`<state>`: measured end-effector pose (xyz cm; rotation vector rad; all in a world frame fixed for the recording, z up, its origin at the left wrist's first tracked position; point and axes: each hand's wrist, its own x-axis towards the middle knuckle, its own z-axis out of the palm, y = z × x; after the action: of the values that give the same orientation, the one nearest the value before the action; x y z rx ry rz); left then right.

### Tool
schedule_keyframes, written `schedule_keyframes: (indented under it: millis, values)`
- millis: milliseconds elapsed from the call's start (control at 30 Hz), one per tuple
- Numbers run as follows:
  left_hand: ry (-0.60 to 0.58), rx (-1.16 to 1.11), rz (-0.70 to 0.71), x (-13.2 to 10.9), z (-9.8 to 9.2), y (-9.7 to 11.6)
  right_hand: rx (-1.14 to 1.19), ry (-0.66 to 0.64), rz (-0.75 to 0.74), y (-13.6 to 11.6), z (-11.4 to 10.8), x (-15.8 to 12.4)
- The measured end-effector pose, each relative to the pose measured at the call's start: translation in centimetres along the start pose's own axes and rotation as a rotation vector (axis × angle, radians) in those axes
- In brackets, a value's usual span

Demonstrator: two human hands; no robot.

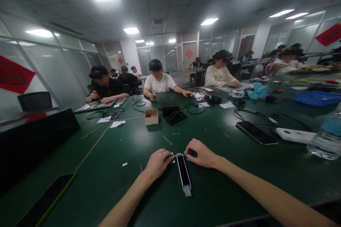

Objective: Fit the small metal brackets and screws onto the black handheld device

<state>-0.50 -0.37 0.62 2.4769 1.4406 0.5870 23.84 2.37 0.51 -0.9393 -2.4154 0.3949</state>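
Note:
A long, narrow device (183,172) with a light grey frame and a black middle lies lengthwise on the green table in front of me. Its exact kind does not show. Small shiny parts stick out on both sides of its far end. My left hand (159,163) pinches the left one between thumb and fingers; a ring is on one finger. On the opposite side, my right hand (200,153) has its fingers curled and closed on the right part. The fingertips partly cover both small parts.
A small open box (151,117) and a black stand (176,116) are farther back. To the right lie a phone (256,133), a white device (295,135) and a water bottle (326,138). A green-edged phone (46,198) is at left. Co-workers sit across the table (112,170).

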Motion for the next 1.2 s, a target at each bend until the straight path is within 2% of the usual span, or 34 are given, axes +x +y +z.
schedule_keyframes:
  millis: [233, 600, 1200]
  values:
    - [0.007, 0.009, -0.048, -0.05, 0.02, 0.33, -0.012, 0.009, -0.014, 0.03, 0.14, 0.09]
    - [0.041, -0.03, -0.023, -0.06, 0.21, 0.02, 0.008, -0.005, -0.001, 0.1, 0.05, 0.03]
    - [-0.022, 0.072, -0.002, -0.04, -0.25, 0.2, 0.007, 0.008, -0.021, 0.26, 0.23, 0.06]
